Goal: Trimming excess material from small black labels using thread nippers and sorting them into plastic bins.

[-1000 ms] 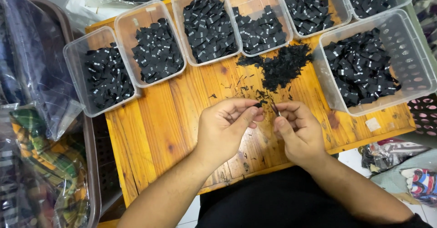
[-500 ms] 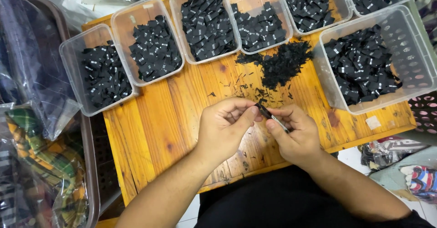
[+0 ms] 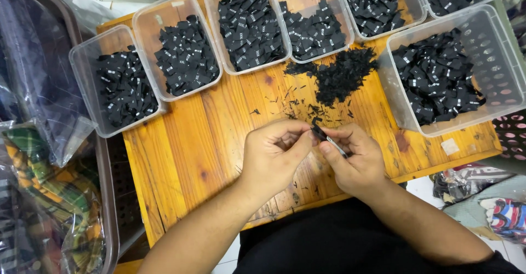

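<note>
My left hand (image 3: 274, 156) and my right hand (image 3: 353, 159) meet over the near middle of a wooden table (image 3: 192, 142). Together they pinch a small black fabric label (image 3: 318, 131). A thin metal tool (image 3: 335, 144), perhaps small snips, lies in my right hand's fingers. Just beyond my hands sits a loose heap of black scraps (image 3: 342, 77) with trimmings scattered around it.
Clear plastic tubs of black labels line the far edge (image 3: 118, 85) (image 3: 181, 47) (image 3: 249, 25) (image 3: 312, 27) (image 3: 378, 0), with a larger tub (image 3: 444, 77) at the right. Bagged plaid and dark fabric (image 3: 44, 197) lies left; patterned cloth (image 3: 504, 219) lies on the floor right.
My right hand has drawn closer to the left, and the thin tool now shows between its fingers against the label. The heap and tubs have not moved.
</note>
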